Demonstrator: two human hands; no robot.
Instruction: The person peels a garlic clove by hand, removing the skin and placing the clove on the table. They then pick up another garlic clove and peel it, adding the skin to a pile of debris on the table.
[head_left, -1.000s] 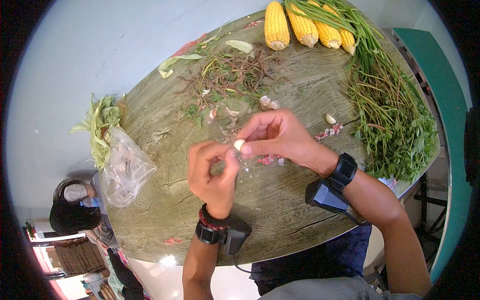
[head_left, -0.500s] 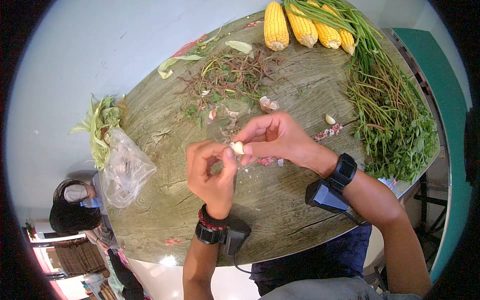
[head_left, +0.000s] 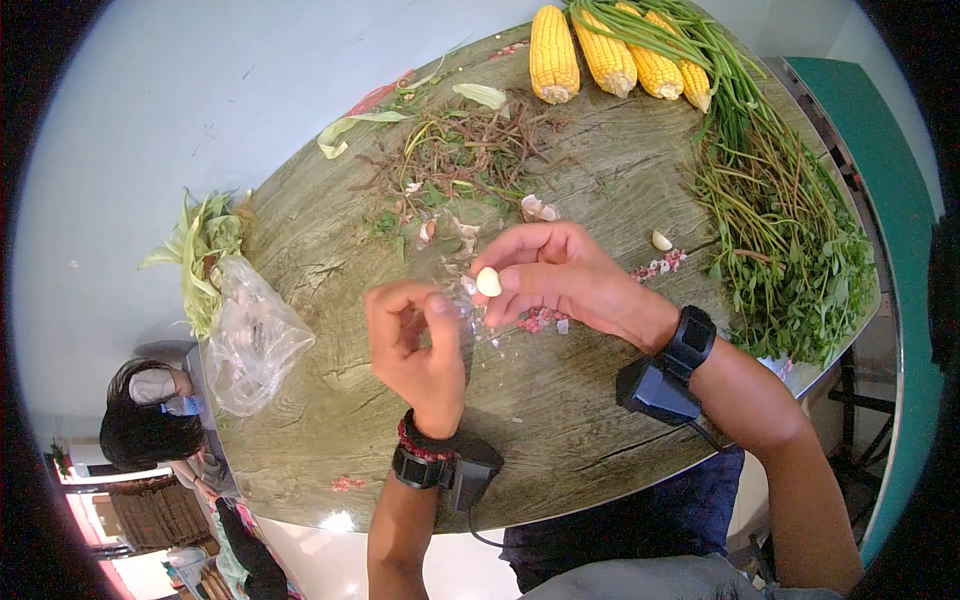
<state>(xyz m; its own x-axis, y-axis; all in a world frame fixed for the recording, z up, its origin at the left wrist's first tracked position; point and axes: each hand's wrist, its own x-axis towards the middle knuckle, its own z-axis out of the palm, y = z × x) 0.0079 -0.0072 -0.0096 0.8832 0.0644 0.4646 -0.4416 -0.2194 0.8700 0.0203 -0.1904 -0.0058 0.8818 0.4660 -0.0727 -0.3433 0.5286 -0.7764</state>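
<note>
A peeled garlic clove [head_left: 488,282] is pinched between the thumb and fingers of my right hand [head_left: 560,275], above the middle of the table. Just to its left is my left hand [head_left: 415,340], apart from the clove. Its fingers are curled and the thumb is drawn in close to the index finger; whether a scrap of skin is between them I cannot make out. Beneath and beyond the hands lie papery garlic skins [head_left: 465,232] and a broken piece of garlic bulb [head_left: 538,208]. Another peeled clove [head_left: 661,240] rests right of my right hand.
Corn cobs [head_left: 554,55] lie at the far edge beside long green beans [head_left: 715,55]. Leafy green stems [head_left: 790,240] cover the right side. A heap of plant scraps [head_left: 460,150] sits behind my hands. Corn husks [head_left: 205,250] and a plastic bag [head_left: 255,340] are left; a person [head_left: 150,410] is beyond.
My hands have come apart. The clove, earlier between both hands' fingertips, is now in my right hand alone, and my left hand has shifted slightly left.
</note>
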